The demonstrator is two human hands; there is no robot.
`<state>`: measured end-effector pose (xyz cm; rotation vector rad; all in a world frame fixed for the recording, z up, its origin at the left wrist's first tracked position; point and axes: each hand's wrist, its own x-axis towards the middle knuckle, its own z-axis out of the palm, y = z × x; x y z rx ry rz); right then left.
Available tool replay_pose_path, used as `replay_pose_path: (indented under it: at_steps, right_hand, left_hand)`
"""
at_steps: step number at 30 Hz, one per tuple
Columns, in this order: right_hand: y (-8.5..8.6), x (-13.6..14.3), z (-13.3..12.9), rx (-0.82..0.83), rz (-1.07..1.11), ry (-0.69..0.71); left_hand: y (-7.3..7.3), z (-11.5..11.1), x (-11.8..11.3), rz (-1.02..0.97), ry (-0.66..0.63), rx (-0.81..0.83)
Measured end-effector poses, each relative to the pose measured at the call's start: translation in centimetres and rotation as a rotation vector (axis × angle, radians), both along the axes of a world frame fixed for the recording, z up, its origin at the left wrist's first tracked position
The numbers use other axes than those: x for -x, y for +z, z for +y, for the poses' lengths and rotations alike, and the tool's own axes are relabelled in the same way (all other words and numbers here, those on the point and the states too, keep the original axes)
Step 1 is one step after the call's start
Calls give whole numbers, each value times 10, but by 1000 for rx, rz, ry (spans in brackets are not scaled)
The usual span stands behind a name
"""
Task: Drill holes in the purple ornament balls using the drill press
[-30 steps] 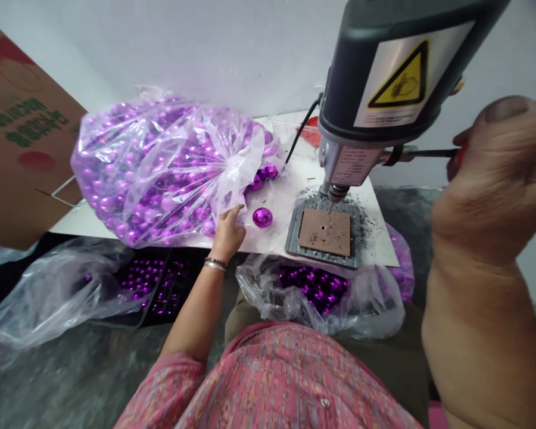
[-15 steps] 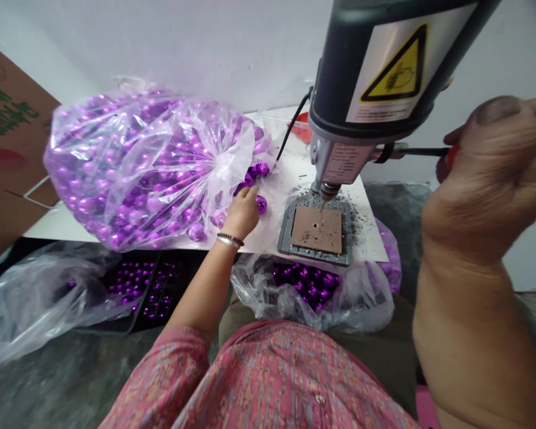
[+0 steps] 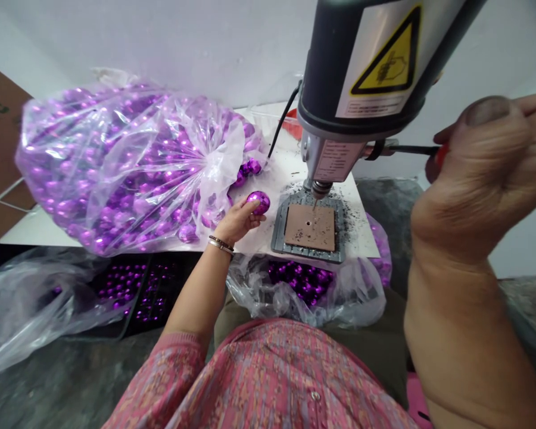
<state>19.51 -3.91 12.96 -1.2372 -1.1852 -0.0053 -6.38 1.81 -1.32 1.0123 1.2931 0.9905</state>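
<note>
Between the thumb and fingers of my left hand (image 3: 239, 221) is a shiny purple ball (image 3: 259, 202), held just left of the drill press base (image 3: 279, 229). My right hand (image 3: 477, 173) is closed around the red-tipped feed lever (image 3: 413, 149) of the drill press (image 3: 361, 77). The thin drill bit (image 3: 315, 202) points down above a brown square plate (image 3: 310, 226) with a small dark hole. Dark shavings lie on the plate and around the base. To the left, a large clear plastic bag (image 3: 116, 167) bulges with purple balls, and several balls (image 3: 249, 170) sit at its mouth.
Below the table's front edge, an open plastic bag (image 3: 352, 298) of purple balls rests at my lap. A black tray (image 3: 147, 292) with purple balls is lower left, beside loose plastic (image 3: 40, 304). A cardboard box (image 3: 0, 149) stands far left. A black cable (image 3: 283, 119) runs behind the drill press.
My left hand has taken hold of a purple ball by the bag's mouth and turned so the ball shows. My right hand stays on the lever. The view has shifted slightly.
</note>
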Motion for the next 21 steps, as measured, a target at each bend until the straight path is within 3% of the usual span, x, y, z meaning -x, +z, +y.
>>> replay_pose_path:
  at_steps: [2,5,13,16,18,20,21]
  right_hand:
    - [-2,-1,1,-43,-10,-5]
    - [-5,-3,4,-84,-20,-4]
    - [-9,-3,6,-117,13,32]
    - [-10,-4,6,-63,20,18]
    - [-12,-4,7,-65,30,-6]
    - [-14,-4,7,-81,42,-11]
    - [-15,-4,7,-100,47,-13]
  left_hand:
    - [4,-7,-3,-235,-16,29]
    - [10,-19,-9,-401,-32,64]
    - [10,-41,-15,-528,-90,134]
    - [-10,-70,8,-499,-125,171]
    - [-36,-104,35,-482,-138,230]
    - [-70,-147,70,-478,-16,312]
    - [-88,-170,89,-480,137,341]
